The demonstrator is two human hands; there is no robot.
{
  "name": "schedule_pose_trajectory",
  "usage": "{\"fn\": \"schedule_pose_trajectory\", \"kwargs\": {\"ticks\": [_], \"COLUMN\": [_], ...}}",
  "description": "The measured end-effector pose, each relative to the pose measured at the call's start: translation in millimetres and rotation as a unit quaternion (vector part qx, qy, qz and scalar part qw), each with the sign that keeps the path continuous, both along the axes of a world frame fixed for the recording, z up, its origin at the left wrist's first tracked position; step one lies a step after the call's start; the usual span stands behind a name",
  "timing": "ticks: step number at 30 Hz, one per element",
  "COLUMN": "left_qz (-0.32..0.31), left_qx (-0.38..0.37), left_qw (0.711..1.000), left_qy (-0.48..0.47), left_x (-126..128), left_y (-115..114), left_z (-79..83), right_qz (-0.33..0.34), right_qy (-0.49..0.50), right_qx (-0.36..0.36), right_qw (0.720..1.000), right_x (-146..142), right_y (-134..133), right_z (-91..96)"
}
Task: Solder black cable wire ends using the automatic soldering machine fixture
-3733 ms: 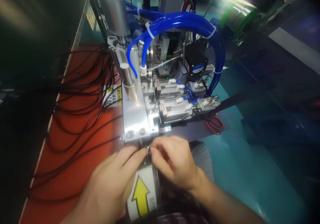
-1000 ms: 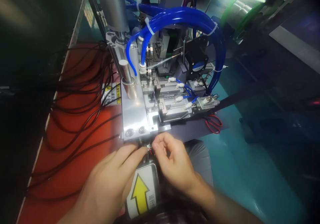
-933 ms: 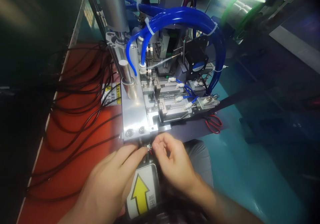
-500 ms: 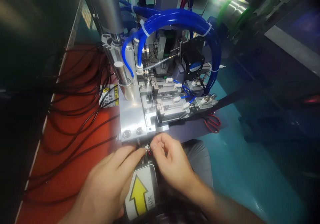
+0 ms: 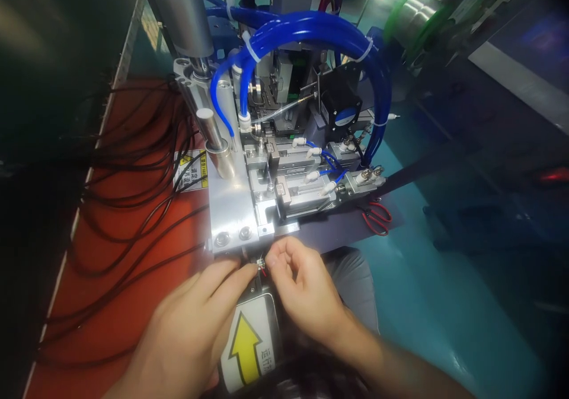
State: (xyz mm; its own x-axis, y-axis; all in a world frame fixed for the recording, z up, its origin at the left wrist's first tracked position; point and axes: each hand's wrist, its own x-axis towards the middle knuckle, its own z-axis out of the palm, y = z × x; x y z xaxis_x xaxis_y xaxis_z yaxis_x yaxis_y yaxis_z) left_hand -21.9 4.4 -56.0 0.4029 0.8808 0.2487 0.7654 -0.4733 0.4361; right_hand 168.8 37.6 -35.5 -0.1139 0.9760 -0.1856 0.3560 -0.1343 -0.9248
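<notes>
At the front edge of a metal machine [image 5: 231, 206], both my hands meet around a small white part with a short red wire [image 5: 261, 265], perhaps a connector. My left hand [image 5: 195, 307] comes from the lower left, its thumb and forefinger closed on the part's left side. From the right, my right hand [image 5: 302, 286] pinches thumb against forefinger right beside the part. Whatever lies between those right fingertips is too small to make out. Below the fingers is a white plate with a yellow arrow [image 5: 246, 342].
Blue air hoses [image 5: 311, 25] arch over the machine's cylinders. Black cables [image 5: 133, 209] run across the red surface [image 5: 106, 257] at left. Red-handled scissors or pliers [image 5: 377, 218] lie to the right, above a grey-clad knee [image 5: 355, 280]. A wire spool [image 5: 415, 19] hangs at upper right.
The camera view has shifted slightly, so the machine appears a little further left. My hands keep nearly the same pose around the small white part.
</notes>
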Motion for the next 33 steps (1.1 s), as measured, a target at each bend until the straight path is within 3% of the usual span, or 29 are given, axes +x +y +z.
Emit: {"fn": "schedule_pose_trajectory", "kwargs": {"ticks": [6,9,15,20,26,29,31,33], "left_qz": [0.002,-0.026,-0.042,-0.007,-0.025,-0.05,-0.063,-0.071], "left_qx": [0.004,0.011,0.027,0.013,0.02,0.029,0.034,0.038], "left_qw": [1.0,0.999,0.998,1.0,0.999,0.997,0.996,0.995], "left_qy": [0.008,0.017,0.032,0.02,0.029,0.053,0.059,0.06], "left_x": [0.6,-2.6,-7.6,-4.0,-8.7,-14.2,-16.5,-17.5], "left_y": [1.6,4.4,6.1,1.5,3.9,8.3,10.7,12.3], "left_z": [3.1,5.0,1.1,-3.4,-1.6,-1.7,-2.3,-2.5], "right_qz": [-0.001,-0.01,-0.014,-0.039,-0.044,-0.063,-0.042,0.0], "right_qy": [-0.033,-0.032,0.04,0.112,0.194,0.123,0.024,-0.067], "right_qx": [-0.007,-0.052,-0.175,-0.185,-0.215,-0.146,-0.054,0.046], "right_qw": [0.999,0.998,0.984,0.976,0.956,0.98,0.997,0.997], "right_x": [-0.1,-1.5,2.5,11.0,-0.4,-4.3,-2.2,1.9], "right_y": [0.5,3.3,12.2,4.7,-11.4,-12.1,-11.2,-10.0], "right_z": [1.9,4.4,4.3,-3.0,-4.6,-1.1,4.3,11.1]}}
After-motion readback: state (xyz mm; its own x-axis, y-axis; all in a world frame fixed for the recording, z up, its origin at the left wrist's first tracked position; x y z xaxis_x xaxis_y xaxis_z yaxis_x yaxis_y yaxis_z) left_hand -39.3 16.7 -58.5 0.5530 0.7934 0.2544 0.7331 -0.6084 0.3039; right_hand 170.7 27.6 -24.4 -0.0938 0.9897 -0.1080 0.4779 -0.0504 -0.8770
